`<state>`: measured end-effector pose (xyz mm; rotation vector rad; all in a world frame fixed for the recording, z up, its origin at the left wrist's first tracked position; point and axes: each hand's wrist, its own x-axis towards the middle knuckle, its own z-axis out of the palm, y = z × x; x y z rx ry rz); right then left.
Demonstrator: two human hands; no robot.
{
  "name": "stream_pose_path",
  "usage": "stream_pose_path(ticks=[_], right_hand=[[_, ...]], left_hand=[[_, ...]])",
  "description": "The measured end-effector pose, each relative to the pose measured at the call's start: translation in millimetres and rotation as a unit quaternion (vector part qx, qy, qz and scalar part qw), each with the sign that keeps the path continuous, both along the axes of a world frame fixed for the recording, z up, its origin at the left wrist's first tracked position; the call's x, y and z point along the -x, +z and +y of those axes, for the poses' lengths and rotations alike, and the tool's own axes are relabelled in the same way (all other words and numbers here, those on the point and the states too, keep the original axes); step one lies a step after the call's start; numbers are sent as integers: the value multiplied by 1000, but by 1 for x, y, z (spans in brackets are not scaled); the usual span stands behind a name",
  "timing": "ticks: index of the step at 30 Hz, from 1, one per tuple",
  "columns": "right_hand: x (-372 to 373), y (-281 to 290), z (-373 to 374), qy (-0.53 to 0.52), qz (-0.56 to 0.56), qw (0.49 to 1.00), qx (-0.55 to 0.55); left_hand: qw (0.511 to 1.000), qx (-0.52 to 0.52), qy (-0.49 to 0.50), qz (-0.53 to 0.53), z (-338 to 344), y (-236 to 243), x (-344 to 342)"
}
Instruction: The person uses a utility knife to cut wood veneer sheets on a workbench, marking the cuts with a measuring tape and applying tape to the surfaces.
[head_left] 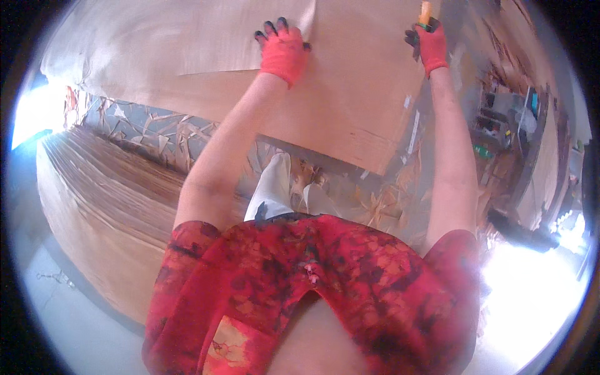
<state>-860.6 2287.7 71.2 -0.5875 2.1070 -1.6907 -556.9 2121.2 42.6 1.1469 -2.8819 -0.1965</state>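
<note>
My left hand (284, 51), in a red glove with dark fingertips, lies with its fingers spread on a thin brown wood veneer sheet (187, 37). Beneath that sheet shows another veneer sheet (337, 125), its near corner pointing toward me. Farther right, my right hand (432, 47), gloved alike, is closed round a tool with an orange-yellow handle (425, 12). The handle sticks up above the fist; its working end is hidden, so its kind cannot be made out. This hand is by the right edge of the sheets.
A tall stack of veneer sheets (106, 206) stands at the left. Torn veneer strips (381, 206) litter the floor beneath the work surface. At the right are a cluttered shelf (500, 122) and upright sheets (537, 169). Small pale tape pieces (414, 131) run along the right edge.
</note>
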Motion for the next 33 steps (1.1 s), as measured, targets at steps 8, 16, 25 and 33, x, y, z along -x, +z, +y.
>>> stream_pose_path(ticks=[8, 16, 25, 33], right_hand=[[-57, 18, 107, 168, -355, 913, 108], [-104, -5, 216, 179, -455, 827, 276], [-97, 1, 220, 191, -339, 921, -27], [-97, 2, 211, 106, -383, 918, 12]], left_hand=[[962, 1, -189, 196, 22, -1, -44], [944, 62, -265, 186, 38, 10, -124], [942, -40, -213, 256, 26, 5, -134], [927, -38, -261, 267, 33, 13, -145]])
